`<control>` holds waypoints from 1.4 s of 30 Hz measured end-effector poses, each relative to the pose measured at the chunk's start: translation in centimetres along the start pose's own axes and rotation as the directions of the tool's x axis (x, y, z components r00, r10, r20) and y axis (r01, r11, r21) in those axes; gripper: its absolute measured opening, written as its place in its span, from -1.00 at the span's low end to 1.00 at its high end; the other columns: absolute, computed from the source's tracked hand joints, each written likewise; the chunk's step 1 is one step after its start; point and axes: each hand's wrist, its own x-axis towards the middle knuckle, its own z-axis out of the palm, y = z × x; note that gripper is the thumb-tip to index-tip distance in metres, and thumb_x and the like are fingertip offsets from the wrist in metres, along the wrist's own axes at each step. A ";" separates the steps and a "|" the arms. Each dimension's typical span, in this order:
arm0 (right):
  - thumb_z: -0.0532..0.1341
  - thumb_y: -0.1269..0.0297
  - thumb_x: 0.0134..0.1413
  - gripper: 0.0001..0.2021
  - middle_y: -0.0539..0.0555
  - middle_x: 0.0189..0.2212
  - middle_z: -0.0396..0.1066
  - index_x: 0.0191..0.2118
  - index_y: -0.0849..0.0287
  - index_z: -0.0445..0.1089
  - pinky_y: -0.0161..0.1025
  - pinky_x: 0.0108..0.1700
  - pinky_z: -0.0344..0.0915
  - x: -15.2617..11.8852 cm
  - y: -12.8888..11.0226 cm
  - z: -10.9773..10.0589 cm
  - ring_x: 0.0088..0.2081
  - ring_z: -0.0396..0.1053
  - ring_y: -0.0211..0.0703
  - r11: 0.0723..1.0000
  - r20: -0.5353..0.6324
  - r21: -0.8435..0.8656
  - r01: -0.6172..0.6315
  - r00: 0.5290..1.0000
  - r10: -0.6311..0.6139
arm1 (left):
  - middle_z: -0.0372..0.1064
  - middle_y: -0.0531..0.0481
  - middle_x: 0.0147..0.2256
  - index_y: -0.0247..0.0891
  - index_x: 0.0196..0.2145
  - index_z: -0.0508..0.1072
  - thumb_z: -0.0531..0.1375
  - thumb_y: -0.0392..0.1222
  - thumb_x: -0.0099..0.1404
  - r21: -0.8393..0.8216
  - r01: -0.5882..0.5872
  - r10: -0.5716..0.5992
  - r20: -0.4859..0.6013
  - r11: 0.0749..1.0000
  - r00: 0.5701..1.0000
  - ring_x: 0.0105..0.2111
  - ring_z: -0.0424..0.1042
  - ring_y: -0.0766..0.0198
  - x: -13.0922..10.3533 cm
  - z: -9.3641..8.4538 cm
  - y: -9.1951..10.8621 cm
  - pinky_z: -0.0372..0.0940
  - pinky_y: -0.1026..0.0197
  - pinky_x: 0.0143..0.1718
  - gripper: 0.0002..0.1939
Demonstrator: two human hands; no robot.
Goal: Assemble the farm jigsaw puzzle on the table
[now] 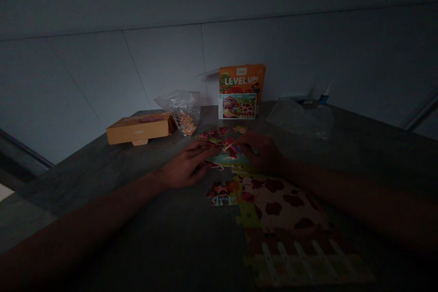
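Observation:
The scene is dim. My left hand (190,163) reaches in from the left, its fingers stretched out low over loose jigsaw pieces. My right hand (263,151) is bent over the same spot, its fingertips at a red and white puzzle piece (228,143) that looks slightly tilted. Beneath both hands lies a pale green and blue section (226,159). Nearer to me, a joined part of the puzzle (287,210) shows a spotted cow above a white fence. A piece with a farmer's face (222,193) sits against its left edge.
Several loose pieces (210,135) lie beyond my hands. An orange "LEVEL UP!" box (242,80) stands at the back behind a picture card (237,106). At left are an open orange box (138,130) and a clear bag with pieces (186,114); another clear bag (301,118) lies right.

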 end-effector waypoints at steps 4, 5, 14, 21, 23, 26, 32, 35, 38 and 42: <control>0.04 0.40 0.27 -0.77 0.10 -0.35 0.50 -0.23 0.14 0.46 -0.15 -0.18 0.39 0.0 0.1 0.0 -0.28 0.44 -0.14 0.999 0.007 0.032 0.032 0.999 -0.033 | 0.27 -0.17 0.18 -0.19 0.26 0.20 0.05 -0.30 0.39 0.035 -0.060 0.060 0.007 0.998 0.998 0.21 0.20 0.05 0.0 0.0 -0.1 0.18 -0.14 0.23 -0.51; 0.04 0.40 0.28 -0.76 0.09 -0.35 0.50 -0.23 0.13 0.46 -0.15 -0.19 0.39 0.0 0.1 0.1 -0.28 0.43 -0.14 0.999 0.013 0.036 0.040 0.999 -0.041 | 0.24 -0.16 0.21 -0.18 0.25 0.21 0.06 -0.31 0.39 0.041 -0.073 0.073 0.010 0.996 0.997 0.23 0.18 0.04 0.0 0.1 -0.1 0.16 -0.15 0.25 -0.51; 0.00 0.36 0.34 -0.76 0.11 -0.29 0.50 -0.16 0.14 0.43 -0.16 -0.13 0.37 0.1 0.2 0.4 -0.22 0.42 -0.14 0.992 0.088 0.047 0.114 0.989 -0.118 | 0.32 -0.10 0.17 -0.21 0.24 0.24 0.05 -0.31 0.40 0.025 -0.118 0.117 0.042 0.993 0.992 0.25 0.16 0.08 0.0 0.0 -0.1 0.17 -0.10 0.26 -0.53; 0.19 0.22 0.23 -0.66 0.15 -0.17 0.46 0.10 0.12 0.29 -0.09 -0.10 0.38 -0.3 0.1 0.4 -0.18 0.43 -0.07 0.998 0.182 0.064 0.023 0.983 -0.034 | 0.40 -0.14 0.09 -0.19 0.13 0.41 0.07 -0.28 0.40 0.027 -0.109 0.107 0.073 0.994 0.992 0.21 0.24 0.05 -0.1 -0.1 0.0 0.27 -0.08 0.18 -0.63; 0.19 0.22 0.22 -0.63 0.15 -0.18 0.45 0.12 0.11 0.27 -0.10 -0.12 0.38 -0.3 0.1 0.4 -0.20 0.42 -0.08 0.997 0.191 0.070 0.024 0.981 -0.037 | 0.43 -0.13 0.06 -0.18 0.12 0.42 0.07 -0.28 0.40 0.015 -0.102 0.100 0.077 0.995 0.992 0.19 0.26 0.06 -0.1 -0.1 0.0 0.30 -0.06 0.16 -0.63; 0.18 0.25 0.22 -0.65 0.14 -0.17 0.44 0.11 0.11 0.25 -0.11 -0.13 0.37 -0.3 0.0 0.3 -0.21 0.41 -0.09 0.997 0.203 0.072 0.019 0.979 -0.033 | 0.43 -0.14 0.05 -0.18 0.11 0.42 0.07 -0.29 0.40 0.000 -0.106 0.106 0.072 0.994 0.992 0.18 0.27 0.07 0.0 0.0 -0.1 0.31 -0.04 0.14 -0.63; 0.16 0.29 0.23 -0.69 0.16 -0.18 0.45 0.08 0.16 0.27 -0.11 -0.13 0.37 -0.2 -0.1 0.2 -0.22 0.42 -0.10 0.996 0.190 0.084 0.041 0.980 -0.056 | 0.39 -0.16 0.07 -0.21 0.11 0.41 0.06 -0.28 0.41 0.001 -0.106 0.105 0.087 0.994 0.991 0.18 0.26 0.08 -0.1 0.0 -0.3 0.30 -0.02 0.15 -0.64; 0.16 0.29 0.23 -0.69 0.15 -0.18 0.46 0.07 0.15 0.28 -0.12 -0.14 0.37 -0.2 -0.1 0.2 -0.24 0.42 -0.11 0.996 0.189 0.080 0.040 0.980 -0.055 | 0.40 -0.16 0.06 -0.22 0.12 0.41 0.06 -0.28 0.41 0.008 -0.101 0.100 0.103 0.995 0.990 0.18 0.26 0.07 -0.1 0.1 -0.3 0.29 -0.03 0.15 -0.64; 0.16 0.31 0.23 -0.70 0.16 -0.17 0.47 0.07 0.15 0.29 -0.12 -0.14 0.37 -0.3 0.0 0.3 -0.23 0.43 -0.11 0.998 0.190 0.059 0.035 0.981 -0.046 | 0.41 -0.15 0.06 -0.21 0.11 0.42 0.05 -0.27 0.41 0.015 -0.097 0.095 0.097 0.995 0.991 0.17 0.27 0.07 -0.1 0.1 -0.2 0.31 -0.02 0.13 -0.64; 0.16 0.34 0.21 -0.72 0.17 -0.16 0.47 0.04 0.18 0.31 -0.13 -0.14 0.38 -0.4 0.1 0.4 -0.21 0.43 -0.09 0.998 0.188 0.049 0.034 0.981 -0.042 | 0.41 -0.16 0.04 -0.24 0.10 0.43 0.04 -0.26 0.42 0.020 -0.101 0.099 0.090 0.995 0.991 0.16 0.28 0.07 -0.1 0.1 -0.2 0.32 -0.02 0.12 -0.65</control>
